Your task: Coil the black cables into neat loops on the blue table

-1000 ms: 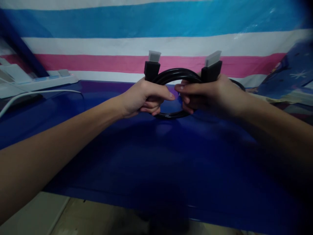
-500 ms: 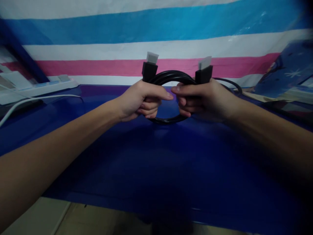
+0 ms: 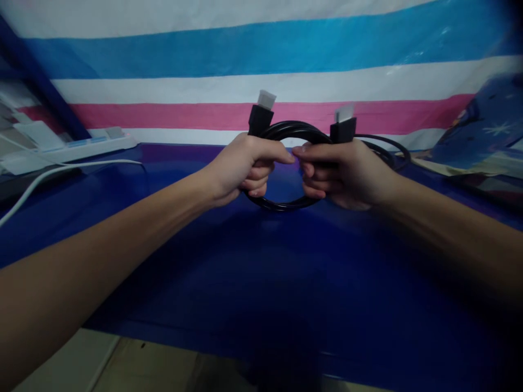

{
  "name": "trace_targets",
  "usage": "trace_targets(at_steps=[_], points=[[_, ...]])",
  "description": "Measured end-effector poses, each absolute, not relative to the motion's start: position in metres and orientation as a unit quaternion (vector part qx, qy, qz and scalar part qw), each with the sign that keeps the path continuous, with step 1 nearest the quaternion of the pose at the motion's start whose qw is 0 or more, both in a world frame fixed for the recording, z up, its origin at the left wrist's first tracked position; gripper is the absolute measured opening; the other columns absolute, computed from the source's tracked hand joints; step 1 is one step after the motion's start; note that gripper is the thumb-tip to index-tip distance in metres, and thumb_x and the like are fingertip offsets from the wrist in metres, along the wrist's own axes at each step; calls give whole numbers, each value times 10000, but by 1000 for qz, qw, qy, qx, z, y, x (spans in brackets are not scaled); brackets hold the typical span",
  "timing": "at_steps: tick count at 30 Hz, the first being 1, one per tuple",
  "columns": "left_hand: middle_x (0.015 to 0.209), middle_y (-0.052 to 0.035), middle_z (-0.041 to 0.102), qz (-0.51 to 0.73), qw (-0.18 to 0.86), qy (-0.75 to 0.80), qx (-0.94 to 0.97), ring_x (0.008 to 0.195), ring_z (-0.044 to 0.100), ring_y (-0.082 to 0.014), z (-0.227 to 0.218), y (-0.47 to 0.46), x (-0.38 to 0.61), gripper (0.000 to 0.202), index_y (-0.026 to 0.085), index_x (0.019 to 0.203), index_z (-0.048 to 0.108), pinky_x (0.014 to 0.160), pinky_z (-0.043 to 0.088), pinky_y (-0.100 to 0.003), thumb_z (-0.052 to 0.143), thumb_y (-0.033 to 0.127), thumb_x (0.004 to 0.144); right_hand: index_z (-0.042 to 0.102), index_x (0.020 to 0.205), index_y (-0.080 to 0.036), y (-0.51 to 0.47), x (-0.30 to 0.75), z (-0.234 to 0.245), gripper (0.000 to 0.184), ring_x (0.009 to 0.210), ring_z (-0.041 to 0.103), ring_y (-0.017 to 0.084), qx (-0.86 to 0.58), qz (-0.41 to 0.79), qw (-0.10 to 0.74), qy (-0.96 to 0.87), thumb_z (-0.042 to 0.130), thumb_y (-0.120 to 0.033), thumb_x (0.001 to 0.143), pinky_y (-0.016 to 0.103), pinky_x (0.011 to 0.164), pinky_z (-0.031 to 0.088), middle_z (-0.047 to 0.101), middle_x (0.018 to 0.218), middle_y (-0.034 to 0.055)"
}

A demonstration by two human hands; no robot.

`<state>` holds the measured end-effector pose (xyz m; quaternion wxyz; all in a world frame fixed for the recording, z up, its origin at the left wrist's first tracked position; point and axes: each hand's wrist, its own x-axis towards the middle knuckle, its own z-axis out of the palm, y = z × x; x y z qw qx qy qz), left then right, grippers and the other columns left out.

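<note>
Both hands hold a coiled black HDMI cable (image 3: 295, 129) above the blue tabletop. My left hand (image 3: 245, 169) is closed round the left side of the coil, its thumb stretched inward along it. On the right side of the loop, my right hand (image 3: 343, 171) is wrapped round the coil with its thumb pointing to the left one. The thumb tips almost meet. One plug (image 3: 261, 111) with a pale, clear-looking cap sticks up above my left fist. A second capped plug (image 3: 344, 125) rises above my right fist.
A white power strip (image 3: 93, 146) with a white cable (image 3: 81, 164) lies at the back left of the blue table (image 3: 261, 283). A striped sheet (image 3: 204, 51) hangs behind. At the right stands a blue patterned item (image 3: 478, 125), with a loose black cable loop (image 3: 394, 142) nearby.
The view has shifted slightly, so most things sit a little further right. The right plug leans less and stands more upright. Both hands keep their hold on the coil.
</note>
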<state>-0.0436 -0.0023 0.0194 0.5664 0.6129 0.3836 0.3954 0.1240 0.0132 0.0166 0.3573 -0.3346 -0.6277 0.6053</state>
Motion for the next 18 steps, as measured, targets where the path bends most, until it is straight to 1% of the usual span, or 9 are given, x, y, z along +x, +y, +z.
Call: trace_targets(at_steps=[2,3,6,8,10,11,13,15,18], points=[[362,96,168,444,535,394,601,299,153,-5,18,-1,-42,430,212,466,241,363,234,-189,531,143,775,466,516,-154,10,118,22,339,334,164,26,-372,606,366,-601,507,-208,848,182,338,228,215,404,-74],[375,98,176,467,511,402,599,303,163,-10,17,0,-42,405,211,481,259,366,259,-196,550,155,756,458,520,-160,8,116,26,325,338,150,26,-395,598,377,-586,513,-196,838,182,332,208,207,413,-75],[407,91,224,512,425,427,612,323,261,-34,18,7,-37,350,209,522,310,411,356,-224,594,200,726,462,562,-173,5,115,39,267,357,116,28,-431,571,420,-558,549,-166,815,185,321,178,209,441,-78],[434,73,275,519,380,435,630,361,345,-60,24,16,-26,295,205,558,356,431,368,-235,600,224,723,476,605,-174,9,124,49,231,373,102,32,-430,567,438,-549,550,-156,823,183,321,172,197,454,-82],[487,53,348,521,338,450,642,416,402,-83,36,30,-6,160,199,671,443,449,364,-244,592,220,724,490,644,-166,19,142,57,204,383,89,33,-431,567,454,-535,528,-147,843,173,321,166,178,459,-87],[527,43,391,521,316,461,645,449,426,-95,43,38,7,117,199,776,480,464,367,-250,586,209,727,490,658,-161,25,153,60,198,385,84,31,-434,563,467,-526,512,-136,853,163,322,161,170,460,-90],[621,20,471,512,277,490,649,531,475,-123,58,57,38,306,206,1029,463,506,384,-269,572,192,743,460,660,-161,39,179,64,206,387,103,25,-456,536,498,-507,496,-105,854,141,331,164,180,465,-92],[710,-21,535,456,260,524,671,636,525,-162,72,77,68,463,177,1200,393,554,403,-293,559,184,768,395,642,-175,53,204,63,241,390,163,22,-491,495,528,-485,483,-66,838,127,352,207,216,471,-87],[819,-96,592,310,253,560,725,776,568,-214,81,103,101,443,88,1228,443,636,431,-333,526,158,799,373,651,-189,71,231,53,233,418,297,42,-565,377,540,-497,479,-33,788,161,394,297,309,500,-59]])
